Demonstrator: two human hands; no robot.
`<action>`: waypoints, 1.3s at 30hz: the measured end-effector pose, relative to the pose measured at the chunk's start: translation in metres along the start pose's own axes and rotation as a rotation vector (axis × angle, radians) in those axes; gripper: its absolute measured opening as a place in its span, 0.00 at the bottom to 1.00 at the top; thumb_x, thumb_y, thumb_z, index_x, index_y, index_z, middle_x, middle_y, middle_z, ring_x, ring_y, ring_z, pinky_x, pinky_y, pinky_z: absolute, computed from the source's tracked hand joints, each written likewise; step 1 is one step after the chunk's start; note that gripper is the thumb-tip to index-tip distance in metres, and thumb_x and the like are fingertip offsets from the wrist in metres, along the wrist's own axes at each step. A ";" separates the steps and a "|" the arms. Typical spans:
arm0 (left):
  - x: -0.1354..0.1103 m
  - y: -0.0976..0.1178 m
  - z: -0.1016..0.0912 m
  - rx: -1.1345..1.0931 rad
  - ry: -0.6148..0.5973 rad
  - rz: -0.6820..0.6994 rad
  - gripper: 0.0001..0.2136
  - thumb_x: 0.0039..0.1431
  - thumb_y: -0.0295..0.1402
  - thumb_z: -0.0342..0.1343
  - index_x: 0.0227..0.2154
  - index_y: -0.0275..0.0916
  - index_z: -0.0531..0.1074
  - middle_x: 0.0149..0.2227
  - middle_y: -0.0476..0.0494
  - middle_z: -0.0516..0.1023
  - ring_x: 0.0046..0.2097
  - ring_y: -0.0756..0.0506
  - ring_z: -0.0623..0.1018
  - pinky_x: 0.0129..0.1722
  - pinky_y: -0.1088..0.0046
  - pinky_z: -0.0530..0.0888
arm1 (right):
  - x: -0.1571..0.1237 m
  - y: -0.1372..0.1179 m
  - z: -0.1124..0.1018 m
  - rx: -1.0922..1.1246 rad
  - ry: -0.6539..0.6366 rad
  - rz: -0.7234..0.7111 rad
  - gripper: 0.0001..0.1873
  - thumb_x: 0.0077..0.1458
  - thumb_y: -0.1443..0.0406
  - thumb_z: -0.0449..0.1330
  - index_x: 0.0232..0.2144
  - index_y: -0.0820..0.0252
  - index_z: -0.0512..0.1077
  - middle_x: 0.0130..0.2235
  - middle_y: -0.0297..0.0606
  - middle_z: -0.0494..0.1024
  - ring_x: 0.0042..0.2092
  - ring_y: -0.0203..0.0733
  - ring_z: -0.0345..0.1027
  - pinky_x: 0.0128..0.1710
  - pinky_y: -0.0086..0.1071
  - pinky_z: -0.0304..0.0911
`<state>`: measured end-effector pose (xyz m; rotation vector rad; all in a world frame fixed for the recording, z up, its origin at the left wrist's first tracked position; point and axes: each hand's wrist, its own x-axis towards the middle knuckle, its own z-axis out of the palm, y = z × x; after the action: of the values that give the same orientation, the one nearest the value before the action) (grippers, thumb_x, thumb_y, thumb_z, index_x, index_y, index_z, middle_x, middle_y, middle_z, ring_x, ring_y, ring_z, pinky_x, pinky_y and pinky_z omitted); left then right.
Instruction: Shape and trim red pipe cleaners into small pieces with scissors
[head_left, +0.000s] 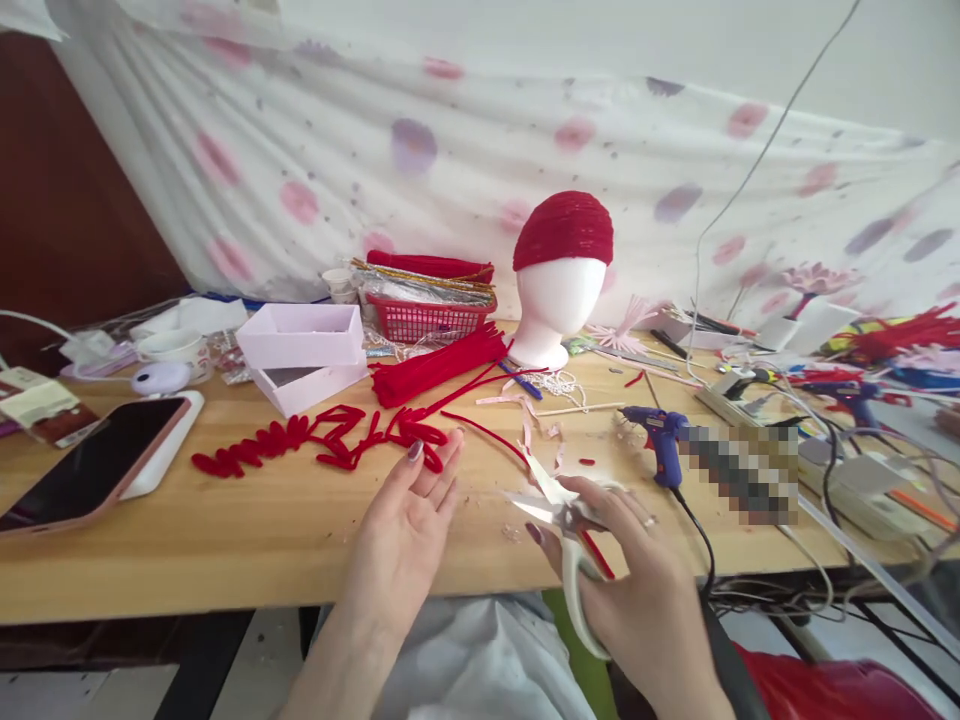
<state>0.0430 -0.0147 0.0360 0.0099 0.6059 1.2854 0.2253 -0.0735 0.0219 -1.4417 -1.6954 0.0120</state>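
Note:
My left hand (411, 530) is palm up, its fingers stretched out and apart. Red pipe-cleaner loops (427, 435) show between its thumb and fingertips; whether they touch the skin I cannot tell. My right hand (630, 570) grips pale-handled scissors (566, 510), blades spread and pointing left, above the wood. Behind the blades a single red pipe cleaner (484, 435) lies on the table. A short red piece (598, 555) shows by the scissor handle. To the left, a row of red pipe-cleaner petals (259, 445) joins bent red stems. A bundle of red pipe cleaners (442, 365) lies behind.
A white foam head (559, 300) wears a red wrapped cap (566, 230). A red basket (435, 318) and pink boxes (304, 340) stand at the back. A blue glue gun (661, 440) with cables lies right. A phone (97, 460) is at left.

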 end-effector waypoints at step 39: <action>0.000 -0.024 0.002 0.088 -0.158 -0.185 0.12 0.67 0.33 0.50 0.31 0.41 0.77 0.51 0.39 0.80 0.56 0.43 0.76 0.62 0.56 0.63 | 0.045 0.019 0.027 0.508 0.128 0.386 0.15 0.54 0.54 0.64 0.39 0.57 0.72 0.33 0.35 0.75 0.34 0.41 0.70 0.32 0.31 0.63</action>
<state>0.0650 -0.0217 0.0299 0.1244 0.5141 1.0676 0.2267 -0.0178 0.0222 -1.3181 -1.1756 0.5141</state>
